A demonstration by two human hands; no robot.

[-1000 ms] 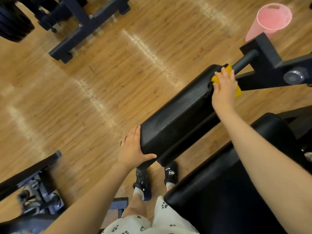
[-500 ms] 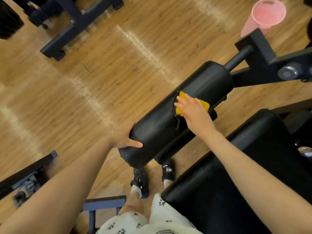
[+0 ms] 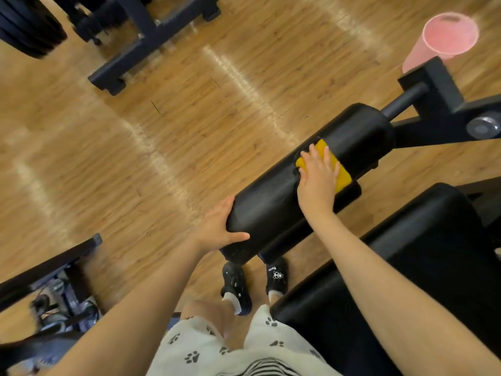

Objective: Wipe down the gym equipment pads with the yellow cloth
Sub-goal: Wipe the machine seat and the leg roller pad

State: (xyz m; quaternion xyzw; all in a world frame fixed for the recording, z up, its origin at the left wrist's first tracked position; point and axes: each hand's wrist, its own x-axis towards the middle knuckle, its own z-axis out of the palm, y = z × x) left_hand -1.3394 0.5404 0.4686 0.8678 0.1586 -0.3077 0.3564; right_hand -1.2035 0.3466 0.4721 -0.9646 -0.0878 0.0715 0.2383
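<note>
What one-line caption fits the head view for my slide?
Right hand presses yellow cloth flat on the black roller pad while left hand grips its near end.

Just one view, head cam. Sat up high, faced forward and steeply down, close over roller pad [image 3: 311,185] and both forearms; wide lens caught floor [image 3: 162,158] around too.

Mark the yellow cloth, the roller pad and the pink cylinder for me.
yellow cloth [image 3: 343,175]: head view, on the bare edge right of the fingers.
roller pad [image 3: 271,210]: head view, on its black upper side between the hands.
pink cylinder [image 3: 447,33]: head view, on its round top end.
</note>
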